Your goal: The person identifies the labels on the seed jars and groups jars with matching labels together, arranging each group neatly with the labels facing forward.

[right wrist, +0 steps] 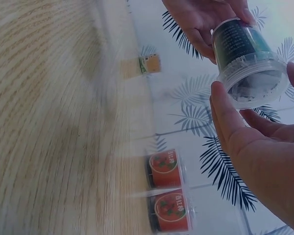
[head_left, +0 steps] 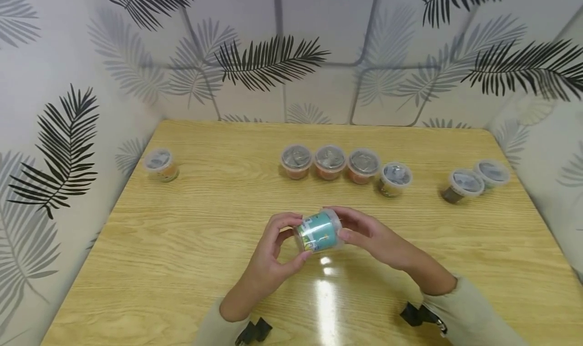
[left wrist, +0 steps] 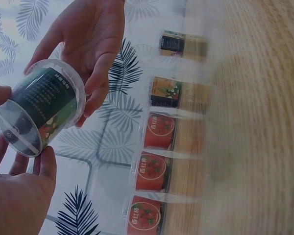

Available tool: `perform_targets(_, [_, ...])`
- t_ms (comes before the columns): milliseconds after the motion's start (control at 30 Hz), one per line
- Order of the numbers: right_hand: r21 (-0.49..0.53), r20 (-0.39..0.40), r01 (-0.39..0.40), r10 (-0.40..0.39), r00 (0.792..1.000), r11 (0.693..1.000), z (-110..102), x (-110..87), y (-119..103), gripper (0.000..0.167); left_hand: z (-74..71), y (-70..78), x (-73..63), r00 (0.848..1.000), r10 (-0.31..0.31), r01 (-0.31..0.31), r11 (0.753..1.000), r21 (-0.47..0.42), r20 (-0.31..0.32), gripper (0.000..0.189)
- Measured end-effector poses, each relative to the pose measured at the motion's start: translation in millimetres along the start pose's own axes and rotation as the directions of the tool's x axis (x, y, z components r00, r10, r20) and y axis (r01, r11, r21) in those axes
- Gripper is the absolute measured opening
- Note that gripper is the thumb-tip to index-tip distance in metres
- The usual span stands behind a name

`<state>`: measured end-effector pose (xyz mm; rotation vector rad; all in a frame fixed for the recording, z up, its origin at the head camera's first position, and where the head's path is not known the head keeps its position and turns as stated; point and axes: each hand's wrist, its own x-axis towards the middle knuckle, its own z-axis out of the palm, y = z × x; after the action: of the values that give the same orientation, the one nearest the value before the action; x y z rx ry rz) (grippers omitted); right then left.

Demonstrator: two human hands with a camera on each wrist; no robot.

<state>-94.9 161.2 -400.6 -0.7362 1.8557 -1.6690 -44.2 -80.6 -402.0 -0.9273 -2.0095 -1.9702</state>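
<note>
A clear plastic cup (head_left: 318, 231) with a printed label is held on its side above the table, its lidded end turned to the right. My left hand (head_left: 273, 257) pinches the base end between thumb and fingers. At the lid (right wrist: 252, 83), my right hand (head_left: 378, 237) grips the rim with thumb and fingertips. The left wrist view shows a dark green part of the label (left wrist: 44, 95) with small print and the see-through base (left wrist: 17, 129). Seen from the right wrist, whitish bits lie under the lid; I cannot tell what they are.
Three red-labelled tomato cups (head_left: 330, 161) stand in a row at the back of the wooden table (head_left: 205, 199), beside another lidded cup (head_left: 394, 178). Two lidded cups, one dark (head_left: 463, 185) and one paler (head_left: 492, 174), stand far right. A cup (head_left: 161, 165) stands far left.
</note>
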Motion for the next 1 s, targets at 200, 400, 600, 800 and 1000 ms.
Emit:
perform_targets(200, [0.008, -0.019, 0.018, -0.017, 1.0, 1.0, 2.2, 2.1, 1.0, 0.045, -2.1, 2.1, -1.4, 0.998, -0.057, 0.057, 0.998, 0.006, 0.009, 0.056])
perform_targets(400, [0.02, -0.01, 0.042, -0.042, 0.999, 0.999, 4.4, 1.2, -0.4, 0.049, -4.0, 4.3, -1.9, 0.985, -0.171, 0.172, 0.985, -0.016, 0.037, 0.055])
perform_targets(600, [0.045, 0.01, 0.109, -0.109, 0.994, 0.993, 5.2, 2.2, -1.1, 0.053, -4.9, 3.6, -1.8, 0.973, -0.227, 0.228, 0.973, -0.032, 0.045, 0.052])
perform_targets(800, [0.074, 0.014, 0.145, -0.146, 0.989, 0.987, 5.3, 2.2, -2.1, 0.055, -3.7, 2.5, -2.1, 0.965, -0.256, 0.259, 0.964, -0.059, 0.05, 0.049])
perform_targets(1000, [0.069, 0.006, 0.117, -0.118, 0.993, 0.991, 4.7, 1.6, -0.4, 0.055, -2.9, 1.3, -1.5, 0.983, -0.185, 0.185, 0.982, -0.041, 0.01, 0.049])
